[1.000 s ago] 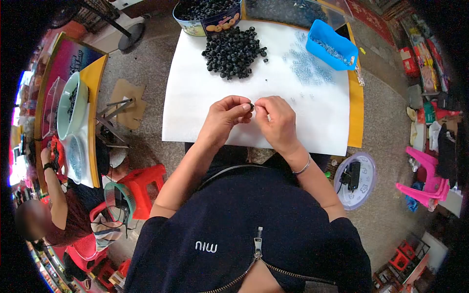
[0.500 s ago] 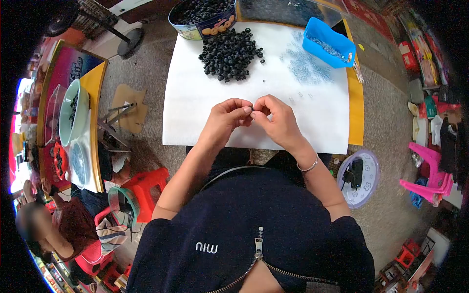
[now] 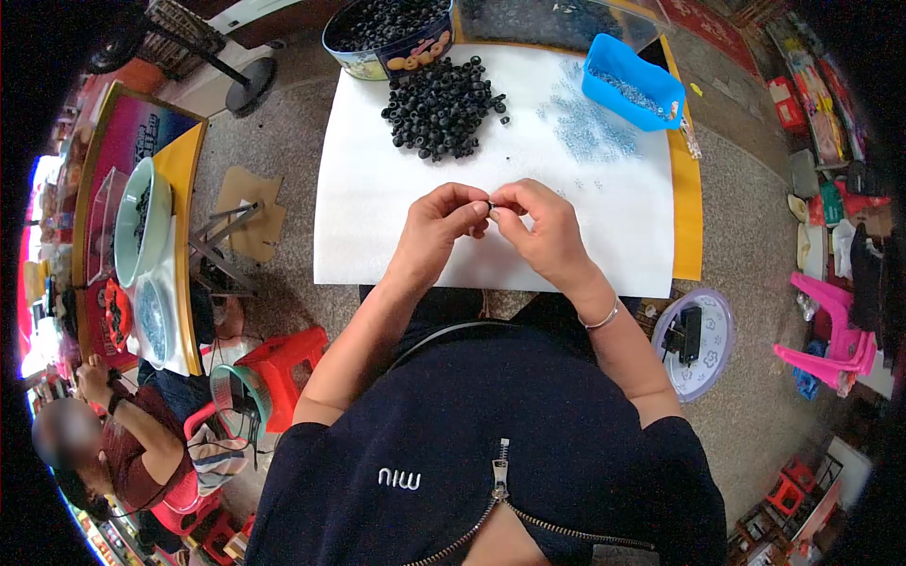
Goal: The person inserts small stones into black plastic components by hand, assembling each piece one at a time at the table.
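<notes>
Over the front part of the white-covered table [image 3: 377, 208], my left hand [image 3: 436, 226] and my right hand [image 3: 543, 228] meet fingertip to fingertip. Both are closed in a pinch around one small black round part [image 3: 490, 206], mostly covered by the fingers. Whether a second tiny piece is between them I cannot make out. Beyond my hands lies a heap of small black ring-like parts [image 3: 436, 108], several with a visible hole. Tiny clear pieces [image 3: 595, 127] are scattered to the right of the heap.
A decorated tin [image 3: 377, 64] full of black parts stands at the back left, a blue bin [image 3: 665, 111] with clear pieces at the back right. To the left, another person [image 3: 151, 443] sits by a side table holding a green basin [image 3: 127, 226]. A red stool [image 3: 283, 363] stands nearby.
My hands stay almost in place, with the fingers shifting slightly around the small black part. On the left, the other person's arm has risen and bent.
</notes>
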Tool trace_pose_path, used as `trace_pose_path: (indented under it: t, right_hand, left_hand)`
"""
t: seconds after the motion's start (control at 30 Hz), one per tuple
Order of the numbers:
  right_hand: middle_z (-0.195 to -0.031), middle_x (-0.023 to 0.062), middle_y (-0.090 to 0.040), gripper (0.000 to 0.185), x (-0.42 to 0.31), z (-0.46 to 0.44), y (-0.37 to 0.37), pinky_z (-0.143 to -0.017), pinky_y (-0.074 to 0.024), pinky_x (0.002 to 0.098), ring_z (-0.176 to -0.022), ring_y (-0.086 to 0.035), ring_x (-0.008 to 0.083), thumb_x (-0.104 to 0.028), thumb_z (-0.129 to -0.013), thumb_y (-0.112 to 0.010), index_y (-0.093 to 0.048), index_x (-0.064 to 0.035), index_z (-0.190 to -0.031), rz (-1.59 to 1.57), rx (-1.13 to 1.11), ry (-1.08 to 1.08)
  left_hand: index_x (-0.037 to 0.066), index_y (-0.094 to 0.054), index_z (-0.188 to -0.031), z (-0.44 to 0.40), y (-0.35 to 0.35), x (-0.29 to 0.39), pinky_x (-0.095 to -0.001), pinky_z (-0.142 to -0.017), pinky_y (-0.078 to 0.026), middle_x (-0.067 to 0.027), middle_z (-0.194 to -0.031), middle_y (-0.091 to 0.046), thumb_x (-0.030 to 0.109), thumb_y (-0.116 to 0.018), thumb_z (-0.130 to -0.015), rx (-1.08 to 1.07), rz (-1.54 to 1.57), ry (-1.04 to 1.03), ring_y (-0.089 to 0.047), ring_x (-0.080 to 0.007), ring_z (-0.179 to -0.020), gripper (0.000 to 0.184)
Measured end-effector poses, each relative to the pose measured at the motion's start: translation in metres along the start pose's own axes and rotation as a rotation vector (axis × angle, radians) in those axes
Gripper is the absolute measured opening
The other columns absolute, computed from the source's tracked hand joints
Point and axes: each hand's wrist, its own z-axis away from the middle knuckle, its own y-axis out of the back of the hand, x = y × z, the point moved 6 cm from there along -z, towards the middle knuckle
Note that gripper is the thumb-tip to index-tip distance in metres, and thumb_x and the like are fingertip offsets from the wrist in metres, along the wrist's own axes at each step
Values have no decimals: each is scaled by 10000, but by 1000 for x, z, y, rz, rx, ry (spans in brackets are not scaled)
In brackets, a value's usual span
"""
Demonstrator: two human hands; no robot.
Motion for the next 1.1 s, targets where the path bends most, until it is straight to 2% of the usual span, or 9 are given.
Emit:
trace_pose_path:
  t: [0.23, 0.33, 0.43, 0.63, 0.73, 0.83, 0.97, 1.03, 1.1]
  right_hand:
    - [-770, 97, -626, 64, -2, 3, 1, -597, -478, 293, -662, -604, 197, -28, -809, -625, -626, -2, -868, -24, 22, -80]
    - [-763, 84, -629, 61, -5, 2, -1, -597, -478, 287, -661, -598, 165, -33, -819, -618, -620, 1, -870, 119, 11, 69]
    - [-783, 82, -634, 71, -8, 1, 3, -614, -482, 288, -679, -598, 155, -42, -828, -614, -614, 5, -881, 68, 51, 11]
    - [-778, 132, -607, 106, -4, -2, 2, -606, -479, 374, -679, -601, 289, -114, -840, -618, -575, -20, -862, -85, 58, -170]
    - [-772, 140, -596, 134, -16, -4, 1, -625, -467, 407, -694, -585, 321, -147, -856, -616, -562, -25, -870, 256, 1, 152]
    - [-767, 142, -587, 136, -15, -3, 0, -634, -451, 430, -697, -567, 348, -155, -866, -601, -552, -28, -857, 315, 5, 235]
    - [-782, 144, -594, 109, -13, -4, -2, -646, -457, 427, -723, -578, 346, -130, -885, -577, -549, -26, -867, 219, 67, 89]
    - [-789, 145, -596, 105, -12, -5, -1, -650, -459, 424, -731, -582, 343, -126, -896, -570, -546, -25, -880, 74, 117, -55]
    - [-791, 148, -596, 107, -12, -6, -2, -650, -460, 419, -735, -586, 340, -127, -905, -564, -544, -22, -897, 89, 96, -35]
  left_hand:
    - [-18, -606, -1005, -3, -1, -10, -268, -692, -495, -63, -867, -637, 81, -610, -900, -17, 247, 185, -584, -125, -739, 145]
    - [-14, -602, -1000, 7, -8, 13, -275, -701, -500, -68, -871, -636, 76, -606, -900, 119, -350, -150, -591, -135, -748, 135]
    - [-14, -597, -1003, -1, -6, 6, -275, -712, -502, -69, -871, -632, 77, -602, -906, 10, 24, -19, -591, -139, -759, 132]
    - [-21, -589, -1032, 0, -7, 4, -271, -726, -498, -63, -895, -627, 82, -591, -919, 23, 128, -42, -581, -137, -768, 153]
    - [-24, -591, -1054, 1, -9, 6, -275, -728, -499, -64, -910, -630, 74, -588, -919, 19, 77, -27, -583, -141, -773, 167]
    - [-31, -590, -1068, -1, -8, 2, -261, -733, -494, -67, -924, -631, 66, -584, -921, -23, 143, 79, -579, -128, -785, 176]
    - [-36, -588, -1061, 9, -14, 25, -235, -734, -478, -63, -917, -624, 65, -577, -926, 205, -407, -420, -565, -97, -813, 169]
    - [-30, -591, -1062, 12, -19, 33, -242, -732, -480, -58, -910, -619, 52, -569, -926, 203, -381, -451, -569, -109, -808, 161]
    - [-16, -610, -1031, -3, -10, 20, -248, -723, -484, -37, -880, -618, 73, -586, -920, 78, 17, -189, -574, -105, -790, 144]
